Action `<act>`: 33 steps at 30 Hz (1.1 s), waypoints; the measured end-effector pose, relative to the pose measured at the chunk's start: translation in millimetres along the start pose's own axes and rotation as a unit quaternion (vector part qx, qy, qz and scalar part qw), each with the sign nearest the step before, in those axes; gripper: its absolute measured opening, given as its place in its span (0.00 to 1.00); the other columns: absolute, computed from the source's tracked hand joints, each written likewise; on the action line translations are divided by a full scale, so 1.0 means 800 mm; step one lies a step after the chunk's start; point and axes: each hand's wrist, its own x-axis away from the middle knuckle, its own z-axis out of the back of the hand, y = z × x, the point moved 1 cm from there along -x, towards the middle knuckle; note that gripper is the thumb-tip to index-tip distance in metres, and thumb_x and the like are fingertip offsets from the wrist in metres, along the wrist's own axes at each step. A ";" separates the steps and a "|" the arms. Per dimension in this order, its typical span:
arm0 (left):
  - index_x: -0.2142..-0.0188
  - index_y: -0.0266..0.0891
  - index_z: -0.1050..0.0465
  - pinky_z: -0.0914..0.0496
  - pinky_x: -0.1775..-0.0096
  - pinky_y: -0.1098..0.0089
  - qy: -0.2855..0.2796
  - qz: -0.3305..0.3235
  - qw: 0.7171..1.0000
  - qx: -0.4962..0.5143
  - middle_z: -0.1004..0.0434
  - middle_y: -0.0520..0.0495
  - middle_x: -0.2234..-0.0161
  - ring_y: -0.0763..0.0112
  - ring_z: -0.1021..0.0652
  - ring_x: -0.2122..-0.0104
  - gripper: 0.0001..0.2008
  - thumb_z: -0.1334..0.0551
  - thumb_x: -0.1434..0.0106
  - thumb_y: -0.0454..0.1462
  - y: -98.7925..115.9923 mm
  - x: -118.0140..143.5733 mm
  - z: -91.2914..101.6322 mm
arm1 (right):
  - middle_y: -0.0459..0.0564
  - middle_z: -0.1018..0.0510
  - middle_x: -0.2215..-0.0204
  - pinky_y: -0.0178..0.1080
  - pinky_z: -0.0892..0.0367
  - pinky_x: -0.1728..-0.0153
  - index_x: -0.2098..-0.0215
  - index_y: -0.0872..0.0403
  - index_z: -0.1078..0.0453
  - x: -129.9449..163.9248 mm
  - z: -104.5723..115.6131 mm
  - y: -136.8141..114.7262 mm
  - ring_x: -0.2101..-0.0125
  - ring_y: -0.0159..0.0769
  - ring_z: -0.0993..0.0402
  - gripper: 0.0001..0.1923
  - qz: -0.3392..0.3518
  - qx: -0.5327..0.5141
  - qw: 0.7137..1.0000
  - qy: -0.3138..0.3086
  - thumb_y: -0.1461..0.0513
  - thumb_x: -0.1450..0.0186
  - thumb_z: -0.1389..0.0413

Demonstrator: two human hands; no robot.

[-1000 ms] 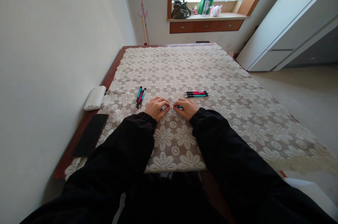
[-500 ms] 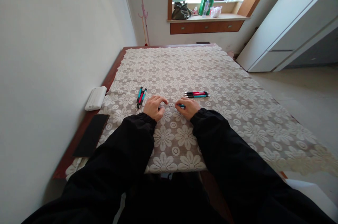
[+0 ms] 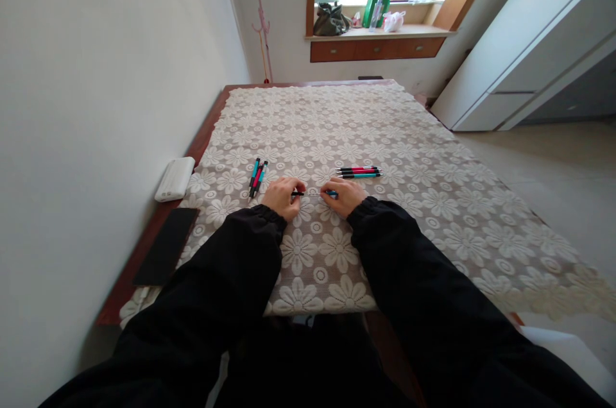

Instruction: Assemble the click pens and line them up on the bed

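Observation:
My left hand (image 3: 280,197) is closed, with a short black pen part (image 3: 298,194) pinched between thumb and fingers. Facing it, my right hand (image 3: 347,196) grips a blue pen part (image 3: 331,192). A thin pale piece, perhaps a refill, seems to reach from the blue part toward the black one; whether they touch I cannot tell. Beyond my right hand, several pens (image 3: 359,172) in black, red and teal lie side by side. To the left of my left hand rests another small group of pens (image 3: 258,178), pointing away from me.
A lace tablecloth (image 3: 298,251) with flower patterns covers the wooden table. On the left edge are a white box-like device (image 3: 175,179) and a flat black object (image 3: 166,247), next to the wall. A windowsill with bags (image 3: 378,4) and a white cabinet (image 3: 524,42) stand beyond.
My left hand's fingers have closed, and the black pen part now shows between them, pointing at the right hand. My right hand has barely moved; both pen groups lie as before.

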 end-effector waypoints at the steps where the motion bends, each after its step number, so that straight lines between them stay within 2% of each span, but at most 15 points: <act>1: 0.61 0.42 0.27 0.30 0.52 0.57 0.001 -0.002 1.000 0.003 0.20 0.47 0.60 0.58 0.23 0.57 0.13 0.40 0.46 0.30 0.000 0.000 0.000 | 0.49 0.21 0.63 0.37 0.37 0.61 0.62 0.50 0.22 0.000 0.000 0.000 0.62 0.37 0.26 0.09 0.000 0.001 1.000 0.000 0.58 0.32 0.45; 14: 0.60 0.42 0.27 0.27 0.55 0.62 0.002 -0.025 0.998 0.059 0.20 0.49 0.61 0.65 0.21 0.60 0.11 0.41 0.42 0.29 0.007 0.001 0.002 | 0.48 0.21 0.62 0.36 0.37 0.61 0.60 0.50 0.23 0.000 -0.004 0.003 0.62 0.36 0.26 0.10 0.012 -0.002 1.000 0.000 0.57 0.31 0.46; 27: 0.59 0.41 0.27 0.27 0.55 0.64 0.013 -0.048 0.997 0.060 0.22 0.47 0.61 0.66 0.22 0.60 0.12 0.40 0.42 0.28 0.004 0.001 -0.002 | 0.49 0.22 0.64 0.37 0.39 0.64 0.62 0.50 0.23 0.000 -0.006 0.004 0.64 0.36 0.26 0.09 0.019 -0.004 1.000 0.014 0.58 0.32 0.44; 33: 0.60 0.40 0.27 0.28 0.53 0.63 0.022 -0.090 0.994 0.059 0.22 0.47 0.61 0.64 0.23 0.58 0.12 0.40 0.42 0.26 0.001 0.000 -0.005 | 0.49 0.22 0.64 0.37 0.39 0.64 0.61 0.51 0.23 0.000 -0.005 0.003 0.65 0.36 0.27 0.08 0.020 -0.004 1.000 0.012 0.58 0.32 0.44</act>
